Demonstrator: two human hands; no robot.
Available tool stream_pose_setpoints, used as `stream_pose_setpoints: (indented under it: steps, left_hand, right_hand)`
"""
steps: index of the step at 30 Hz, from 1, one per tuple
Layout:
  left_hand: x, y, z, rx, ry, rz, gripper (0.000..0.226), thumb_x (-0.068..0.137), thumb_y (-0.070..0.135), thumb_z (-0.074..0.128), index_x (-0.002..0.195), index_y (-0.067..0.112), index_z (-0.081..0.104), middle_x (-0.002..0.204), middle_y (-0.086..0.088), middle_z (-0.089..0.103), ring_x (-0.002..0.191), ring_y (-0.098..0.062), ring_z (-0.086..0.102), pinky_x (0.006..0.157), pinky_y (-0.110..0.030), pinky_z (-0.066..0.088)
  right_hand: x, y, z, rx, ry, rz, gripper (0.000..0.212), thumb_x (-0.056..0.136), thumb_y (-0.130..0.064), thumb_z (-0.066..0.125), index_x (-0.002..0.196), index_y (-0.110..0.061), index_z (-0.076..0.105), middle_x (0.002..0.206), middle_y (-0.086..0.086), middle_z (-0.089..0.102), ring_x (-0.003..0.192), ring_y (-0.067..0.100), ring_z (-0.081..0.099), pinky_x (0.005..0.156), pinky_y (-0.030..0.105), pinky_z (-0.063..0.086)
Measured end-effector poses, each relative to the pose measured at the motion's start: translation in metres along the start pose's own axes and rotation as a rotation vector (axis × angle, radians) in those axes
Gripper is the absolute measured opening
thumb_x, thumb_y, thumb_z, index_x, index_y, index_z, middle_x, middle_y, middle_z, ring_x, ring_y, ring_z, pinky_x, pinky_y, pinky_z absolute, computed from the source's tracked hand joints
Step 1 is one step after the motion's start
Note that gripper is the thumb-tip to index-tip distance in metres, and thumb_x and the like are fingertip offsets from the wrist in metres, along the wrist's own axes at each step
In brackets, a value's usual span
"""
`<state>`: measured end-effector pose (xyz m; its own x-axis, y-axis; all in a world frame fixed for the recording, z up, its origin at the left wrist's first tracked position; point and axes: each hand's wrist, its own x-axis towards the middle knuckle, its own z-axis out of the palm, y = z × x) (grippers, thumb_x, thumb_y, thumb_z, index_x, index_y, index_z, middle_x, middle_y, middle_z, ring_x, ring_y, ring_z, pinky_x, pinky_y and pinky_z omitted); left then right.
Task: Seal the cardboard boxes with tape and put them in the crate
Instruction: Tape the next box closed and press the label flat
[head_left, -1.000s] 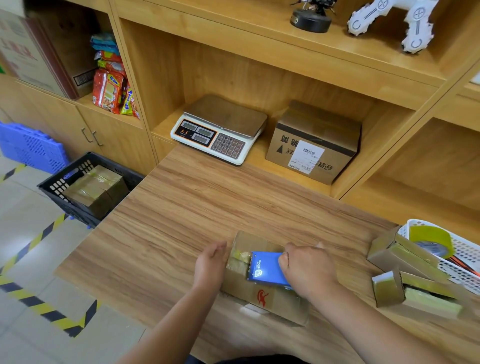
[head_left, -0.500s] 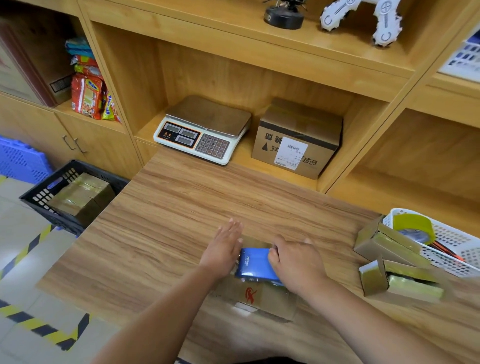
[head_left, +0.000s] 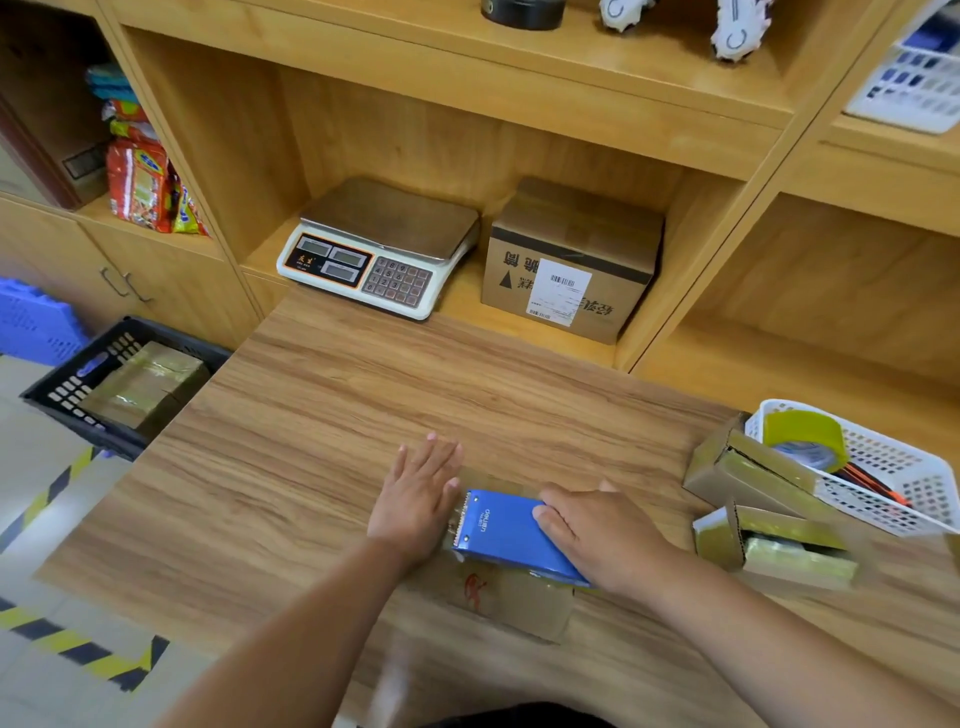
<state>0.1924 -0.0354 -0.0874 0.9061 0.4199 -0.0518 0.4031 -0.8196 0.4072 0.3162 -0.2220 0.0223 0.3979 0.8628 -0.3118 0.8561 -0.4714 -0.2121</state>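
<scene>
Head view: the cardboard box lies on the desk at lower centre of the frame, mostly covered by the hands. The right hand grips a blue tape dispenser on top of it. Compared with a second ago, the dispenser's toothed edge has travelled to the box's left end. The left hand, which then curled over that end, now lies flat with straight fingers and holds nothing, pressing there right beside the teeth. This strip looks nearly laid, with cutting it likely next. The camera has also dipped and shifted since then.

At the left edge of the frame a black crate already holds one taped box. At right, two more boxes with open flaps wait beside a white basket.
</scene>
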Motion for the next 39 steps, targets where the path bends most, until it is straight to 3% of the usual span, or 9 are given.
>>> stream_pose_setpoints:
  steps: [3,6,11,17,24,29,33,39]
  left_hand:
    - [0.001,0.004,-0.001,0.049,-0.007,-0.018,0.049,0.103,0.03,0.02,0.151,0.025,0.016,0.158,0.014,0.013,0.145,-0.006,-0.01,0.113,-0.03,-0.018]
    - [0.002,0.007,-0.002,0.059,-0.008,-0.014,0.049,0.103,0.029,0.022,0.151,0.024,0.016,0.158,0.012,0.014,0.141,-0.003,-0.016,0.113,-0.03,-0.018]
    - [0.0,0.008,-0.002,0.078,-0.024,-0.006,0.05,0.103,0.031,0.022,0.152,0.024,0.012,0.158,0.012,0.011,0.139,-0.002,-0.019,0.113,-0.029,-0.02]
    - [0.003,0.009,-0.002,0.105,-0.051,-0.019,0.056,0.101,0.04,0.027,0.152,0.023,0.009,0.159,0.011,0.011,0.139,-0.003,-0.019,0.115,-0.031,-0.016]
    - [0.002,0.009,-0.002,0.112,-0.059,-0.018,0.059,0.101,0.042,0.027,0.152,0.022,0.007,0.159,0.01,0.009,0.14,-0.005,-0.02,0.114,-0.03,-0.018]
    - [0.003,0.009,-0.001,0.105,-0.063,-0.017,0.061,0.1,0.044,0.028,0.152,0.021,0.005,0.159,0.01,0.007,0.142,-0.006,-0.019,0.115,-0.03,-0.017]
    - [0.002,0.008,-0.001,0.085,-0.065,-0.021,0.064,0.099,0.047,0.028,0.153,0.023,0.003,0.159,0.01,0.006,0.141,-0.004,-0.02,0.115,-0.03,-0.017]
    - [0.002,0.001,-0.001,0.054,-0.052,-0.014,0.061,0.1,0.045,0.026,0.152,0.023,0.004,0.159,0.011,0.006,0.14,-0.003,-0.019,0.114,-0.028,-0.017]
  right_hand:
    - [-0.013,0.021,-0.004,0.002,0.007,0.038,0.03,0.101,-0.044,0.023,0.081,-0.026,0.037,0.057,-0.005,0.039,0.066,0.022,0.041,0.086,0.032,0.029]
    - [-0.039,0.059,-0.008,0.011,0.009,0.132,0.038,0.099,-0.048,0.025,0.068,-0.027,0.029,0.056,-0.002,0.041,0.07,0.024,0.045,0.074,0.029,0.028]
    - [-0.078,0.104,0.002,0.051,-0.023,0.211,0.037,0.098,-0.049,0.027,0.07,-0.027,0.031,0.067,0.001,0.051,0.077,0.017,0.042,0.063,0.032,0.033]
    - [-0.096,0.128,0.01,-0.014,-0.024,0.282,0.032,0.097,-0.053,0.023,0.084,-0.03,0.042,0.073,-0.003,0.056,0.079,0.015,0.042,0.068,0.033,0.04]
    - [-0.092,0.129,0.025,-0.037,-0.033,0.285,0.034,0.097,-0.053,0.022,0.081,-0.029,0.039,0.072,-0.004,0.055,0.076,0.014,0.037,0.068,0.033,0.037]
    - [-0.086,0.125,0.034,-0.095,-0.045,0.267,0.029,0.098,-0.053,0.02,0.084,-0.032,0.035,0.07,-0.008,0.049,0.081,0.017,0.042,0.06,0.033,0.023]
    - [-0.076,0.115,0.044,-0.158,-0.078,0.272,0.03,0.099,-0.051,0.018,0.086,-0.029,0.033,0.067,-0.008,0.044,0.077,0.02,0.038,0.066,0.034,0.032]
    - [-0.072,0.097,0.049,-0.169,0.014,0.305,0.025,0.1,-0.049,0.02,0.087,-0.031,0.032,0.069,-0.01,0.043,0.072,0.018,0.038,0.063,0.031,0.012]
